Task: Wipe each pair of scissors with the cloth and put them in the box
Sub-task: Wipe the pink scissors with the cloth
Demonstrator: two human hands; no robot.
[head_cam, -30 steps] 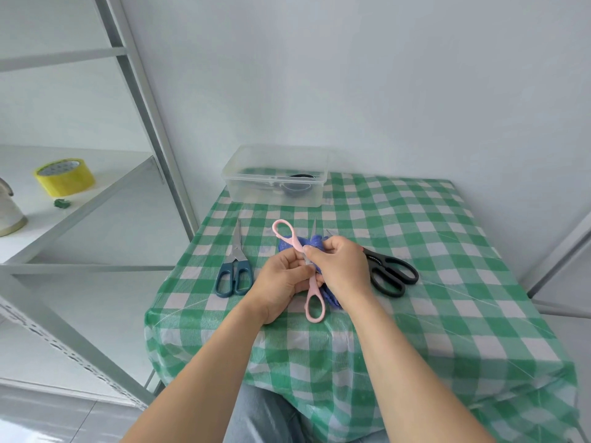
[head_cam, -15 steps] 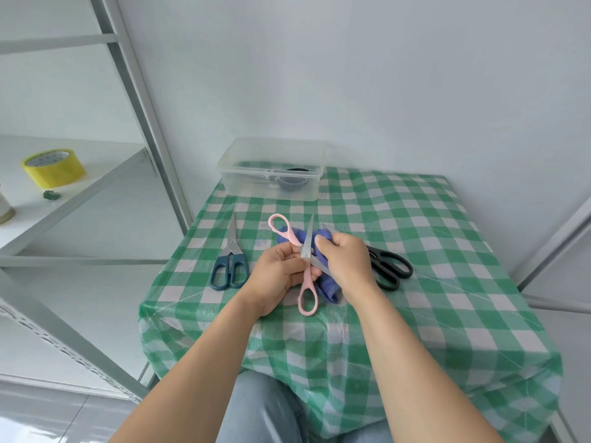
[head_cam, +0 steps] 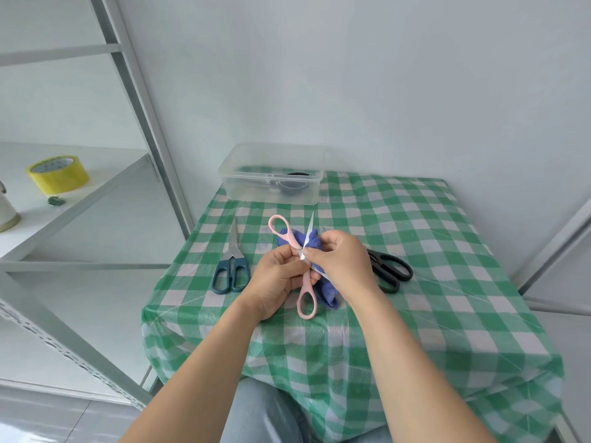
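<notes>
Mid-wipe: left hand (head_cam: 278, 279) fingers grip opened pink scissors (head_cam: 290, 237), right hand (head_cam: 343, 263) pinches blue cloth (head_cam: 327, 290) onto a blade; next, probably the far clear box (head_cam: 271, 190).

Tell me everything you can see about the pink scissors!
The pink scissors have slim pink handles with oval loops, plastic by the look, and thin shiny metal blades. They are open like an X, held above the table. One blade points up; the other is mostly hidden. The left hand grips them near the middle; the right hand, holding the blue cloth, pinches a blade.
</notes>
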